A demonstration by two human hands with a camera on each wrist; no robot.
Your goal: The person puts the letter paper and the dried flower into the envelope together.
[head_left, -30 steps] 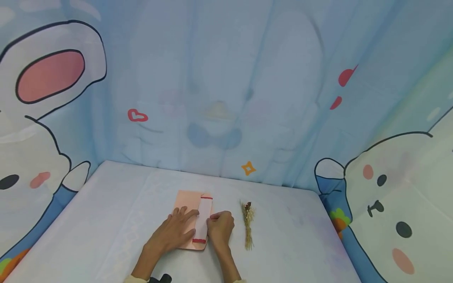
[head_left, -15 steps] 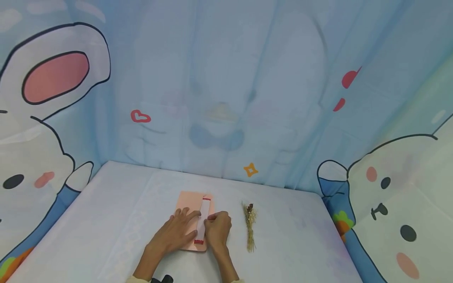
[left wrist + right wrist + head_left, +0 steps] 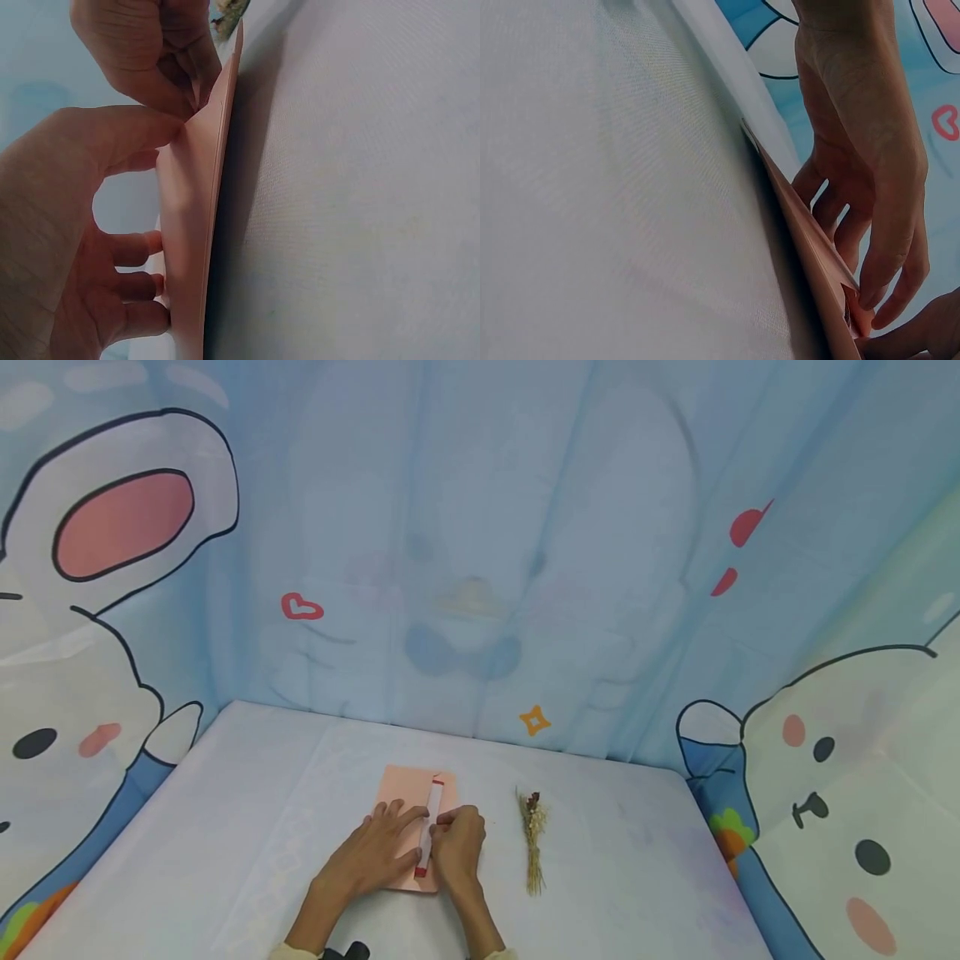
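Observation:
A flat peach-pink card [image 3: 405, 783] lies on the white table, with a narrow white strip [image 3: 436, 793] with red ends along its right side. My left hand [image 3: 366, 856] rests over the card, its fingers spread and pressing on the surface. In the left wrist view its thumb touches the edge of the card [image 3: 191, 202]. With thumb and forefinger, my right hand [image 3: 459, 847] pinches the strip's right edge. The right wrist view shows a small gap at the card's edge [image 3: 810, 240], beside the left fingertips; the pinched part is mostly hidden.
To the right of the card lies a small bunch of dried flowers [image 3: 533, 843], stems toward me. The white tablecloth [image 3: 615, 860] reaches back to a blue cartoon-printed curtain [image 3: 465, 527], which also hangs on both sides.
The white strip looks narrower, and more peach shows to its right. My right hand has moved slightly left with the strip's edge. The left hand keeps its place on the card.

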